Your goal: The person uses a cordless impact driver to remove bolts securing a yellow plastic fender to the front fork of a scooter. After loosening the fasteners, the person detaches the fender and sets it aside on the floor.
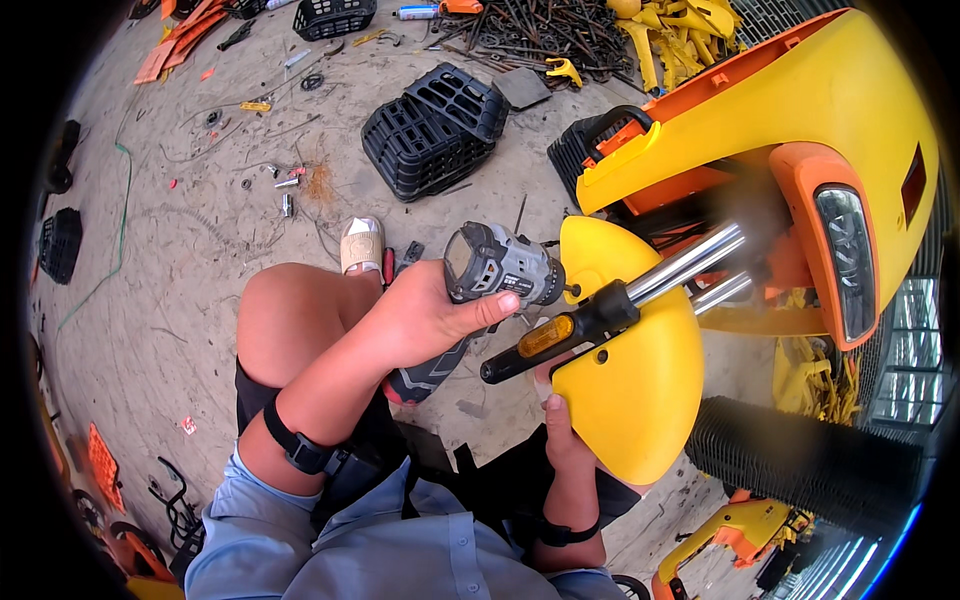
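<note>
My left hand [425, 318] is closed around a grey and black cordless drill [500, 262], its thumb lying along the near side. The chuck faces right, and its tip is close to the yellow fender [640, 400] beside the fork; whether it touches a screw I cannot tell. With its thumb on the lower left edge of that fender, my right hand [567, 438] grips it, the other fingers hidden behind. A scooter fork with a black lower leg [590, 318], an amber reflector [545, 338] and chrome tubes [690, 262] crosses over the fender.
A yellow scooter body [780, 110] with an orange-framed headlight [848, 260] fills the right side. Black plastic baskets [430, 130] sit ahead on the concrete floor. Piles of metal rods [545, 40] and yellow panels [690, 25] lie farther off. Sockets [288, 204] lie scattered at left.
</note>
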The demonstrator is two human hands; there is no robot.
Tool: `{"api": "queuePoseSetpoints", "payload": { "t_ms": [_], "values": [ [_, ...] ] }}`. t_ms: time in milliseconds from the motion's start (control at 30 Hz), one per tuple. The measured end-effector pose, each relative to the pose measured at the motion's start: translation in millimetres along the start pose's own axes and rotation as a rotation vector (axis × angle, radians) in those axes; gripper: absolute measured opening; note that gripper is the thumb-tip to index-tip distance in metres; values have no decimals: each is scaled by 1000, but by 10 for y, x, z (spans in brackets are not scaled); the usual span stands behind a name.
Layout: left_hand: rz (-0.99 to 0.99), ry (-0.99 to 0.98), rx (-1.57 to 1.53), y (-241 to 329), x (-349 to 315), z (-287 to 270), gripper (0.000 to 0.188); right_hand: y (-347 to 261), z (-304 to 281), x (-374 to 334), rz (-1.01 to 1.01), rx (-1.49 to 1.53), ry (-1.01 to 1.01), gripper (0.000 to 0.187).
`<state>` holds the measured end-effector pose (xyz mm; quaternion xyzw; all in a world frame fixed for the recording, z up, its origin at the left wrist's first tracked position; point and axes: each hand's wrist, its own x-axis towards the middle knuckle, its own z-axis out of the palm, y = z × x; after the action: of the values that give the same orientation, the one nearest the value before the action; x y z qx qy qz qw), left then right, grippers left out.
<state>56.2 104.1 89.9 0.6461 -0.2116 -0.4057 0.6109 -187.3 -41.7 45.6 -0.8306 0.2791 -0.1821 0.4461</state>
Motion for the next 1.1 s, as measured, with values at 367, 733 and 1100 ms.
{"api": "queuePoseSetpoints", "payload": {
  "t_ms": [367,733,1100],
  "values": [
    [-106,-239,-138,-3,61,-88,39,-142,83,9,50,158,31,58],
    [-153,-363,-280,-173,91,-33,31,-368,100,60,20,47,19,29],
    [-110,-313,-216,-150,125,-27,19,-242,78,58,-77,-37,-42,23]
  ]
}}
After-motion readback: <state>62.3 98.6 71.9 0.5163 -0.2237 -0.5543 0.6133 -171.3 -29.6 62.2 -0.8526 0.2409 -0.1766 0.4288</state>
